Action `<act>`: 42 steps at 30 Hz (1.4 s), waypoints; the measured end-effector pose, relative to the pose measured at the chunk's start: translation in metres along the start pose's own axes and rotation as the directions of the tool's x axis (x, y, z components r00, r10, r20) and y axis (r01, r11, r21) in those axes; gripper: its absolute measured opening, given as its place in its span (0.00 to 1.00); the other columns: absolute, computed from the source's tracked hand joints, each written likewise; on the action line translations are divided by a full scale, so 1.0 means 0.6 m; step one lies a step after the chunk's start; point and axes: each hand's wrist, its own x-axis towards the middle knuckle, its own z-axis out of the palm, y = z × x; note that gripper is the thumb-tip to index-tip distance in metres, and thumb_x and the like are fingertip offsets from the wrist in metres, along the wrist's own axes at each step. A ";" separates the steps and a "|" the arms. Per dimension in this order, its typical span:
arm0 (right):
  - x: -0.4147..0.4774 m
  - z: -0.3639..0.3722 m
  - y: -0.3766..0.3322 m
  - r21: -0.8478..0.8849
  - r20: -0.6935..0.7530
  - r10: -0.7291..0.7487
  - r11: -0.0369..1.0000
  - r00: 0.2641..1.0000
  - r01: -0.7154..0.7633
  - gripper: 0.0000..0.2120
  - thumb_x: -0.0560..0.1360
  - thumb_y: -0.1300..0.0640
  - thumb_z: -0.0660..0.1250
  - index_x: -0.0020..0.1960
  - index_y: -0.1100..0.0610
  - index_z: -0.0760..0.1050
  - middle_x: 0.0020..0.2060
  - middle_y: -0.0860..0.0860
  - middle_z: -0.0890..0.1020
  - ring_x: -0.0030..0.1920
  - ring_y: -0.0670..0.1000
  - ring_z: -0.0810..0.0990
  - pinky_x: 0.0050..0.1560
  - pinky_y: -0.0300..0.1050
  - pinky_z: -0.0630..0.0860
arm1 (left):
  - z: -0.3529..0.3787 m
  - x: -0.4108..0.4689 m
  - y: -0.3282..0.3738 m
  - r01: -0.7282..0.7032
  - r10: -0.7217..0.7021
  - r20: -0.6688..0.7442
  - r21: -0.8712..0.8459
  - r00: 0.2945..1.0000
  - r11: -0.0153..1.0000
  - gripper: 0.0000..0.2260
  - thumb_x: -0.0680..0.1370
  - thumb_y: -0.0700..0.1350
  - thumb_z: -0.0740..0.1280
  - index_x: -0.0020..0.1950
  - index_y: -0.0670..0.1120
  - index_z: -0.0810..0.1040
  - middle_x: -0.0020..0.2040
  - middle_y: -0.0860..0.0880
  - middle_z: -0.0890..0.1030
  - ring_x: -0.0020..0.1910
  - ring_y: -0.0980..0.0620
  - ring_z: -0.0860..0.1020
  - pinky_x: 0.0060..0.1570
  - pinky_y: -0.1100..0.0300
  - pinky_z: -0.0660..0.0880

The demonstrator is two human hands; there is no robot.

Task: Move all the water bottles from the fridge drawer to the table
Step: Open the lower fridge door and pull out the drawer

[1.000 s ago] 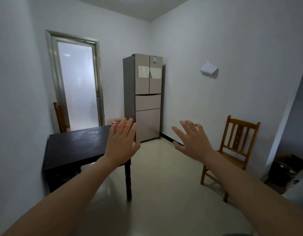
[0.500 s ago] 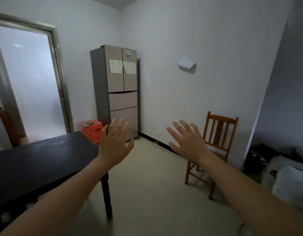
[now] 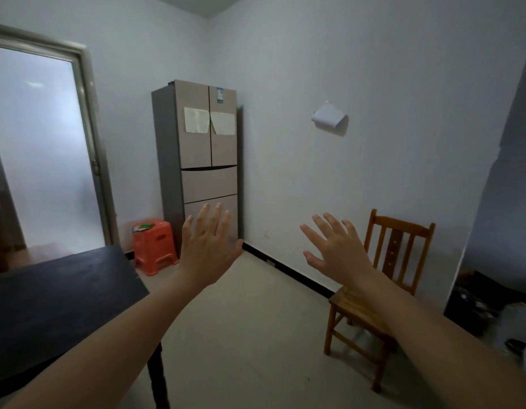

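— Start with the room: how much space is there for carrying?

— Plenty, I'd say. The floor (image 3: 250, 335) lies bare from here to the fridge (image 3: 208, 160) in the far corner. The dark bench (image 3: 58, 296) stands on the left with its near corner jutting toward that lane. A wooden chair (image 3: 394, 261) sits against the right wall, and the walkway runs between the two. An orange stool (image 3: 155, 246) stands just beside the fridge's left flank, and it may crowd anyone crouching there.

— And the water bottles?

— None in sight. The fridge's doors are closed, and so are the upper drawer (image 3: 210, 184) and the lower drawer (image 3: 232, 203) under them. The bottles must be inside one of those, but I cannot tell which.

— The hands?

— The left hand (image 3: 208, 252) and the right hand (image 3: 338, 255) are both raised in front, well short of the fridge. Each grip is apart, with fingers spread and straight, holding nothing.

— How would you handle a bottle once it's out?

— I'm guessing, since I can't see one. Full bottles are weighty for their size and thin-walled, so they give under a squeeze. Cold ones may be wet and slippery. I'd wrap the fingers round the middle of the body rather than pinch the cap. First, though, a drawer front needs pulling by its top edge, with room behind to step back.
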 end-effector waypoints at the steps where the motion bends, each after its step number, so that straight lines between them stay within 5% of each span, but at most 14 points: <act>1: 0.005 0.018 0.008 0.024 0.001 0.009 1.000 1.000 -0.009 0.25 0.67 0.50 0.73 0.62 0.58 0.75 0.59 0.62 0.78 0.60 0.63 0.76 0.55 0.65 0.72 | 0.012 0.011 0.001 0.007 -0.007 0.005 0.004 1.000 1.000 0.29 0.73 0.56 0.56 0.66 0.37 0.70 0.68 0.37 0.69 0.69 0.35 0.65 0.64 0.36 0.61; 10: 0.032 0.164 0.075 0.047 -0.046 -0.013 0.999 0.999 0.016 0.26 0.61 0.50 0.78 0.56 0.57 0.80 0.53 0.60 0.82 0.54 0.61 0.81 0.47 0.61 0.78 | 0.139 0.084 0.007 0.067 -0.066 0.053 -0.017 0.996 0.998 0.26 0.71 0.50 0.59 0.64 0.37 0.72 0.66 0.36 0.71 0.67 0.35 0.67 0.62 0.38 0.63; 15: 0.080 0.245 0.128 0.033 -0.084 -0.054 0.998 0.995 0.057 0.25 0.62 0.51 0.78 0.56 0.58 0.79 0.53 0.61 0.82 0.54 0.61 0.81 0.48 0.61 0.78 | 0.211 0.152 -0.002 0.097 -0.097 0.022 -0.041 0.995 0.994 0.31 0.71 0.55 0.50 0.64 0.37 0.72 0.66 0.36 0.71 0.68 0.36 0.66 0.63 0.40 0.63; 21: 0.160 0.338 0.208 -0.001 -0.075 -0.138 0.990 0.988 0.138 0.25 0.61 0.52 0.78 0.56 0.58 0.80 0.53 0.61 0.82 0.54 0.61 0.81 0.48 0.59 0.79 | 0.296 0.274 -0.018 0.125 -0.125 0.001 -0.049 0.992 0.991 0.26 0.71 0.49 0.58 0.65 0.37 0.71 0.68 0.36 0.69 0.69 0.36 0.64 0.64 0.40 0.61; 33: 0.266 0.510 0.348 0.157 -0.068 -0.089 0.983 0.994 0.099 0.25 0.65 0.55 0.76 0.59 0.61 0.77 0.56 0.63 0.80 0.57 0.64 0.78 0.51 0.63 0.76 | 0.455 0.457 0.039 0.163 -0.164 -0.026 -0.041 0.986 0.986 0.30 0.71 0.56 0.50 0.61 0.37 0.75 0.64 0.37 0.74 0.66 0.37 0.69 0.62 0.42 0.64; 42: 0.333 0.662 0.484 0.146 -0.159 -0.256 0.949 0.954 0.279 0.23 0.60 0.50 0.79 0.51 0.59 0.81 0.47 0.56 0.84 0.50 0.58 0.82 0.46 0.55 0.79 | 0.586 0.556 0.109 0.277 -0.277 -0.019 0.025 0.961 0.960 0.31 0.71 0.56 0.49 0.61 0.37 0.75 0.63 0.37 0.75 0.65 0.37 0.69 0.61 0.42 0.64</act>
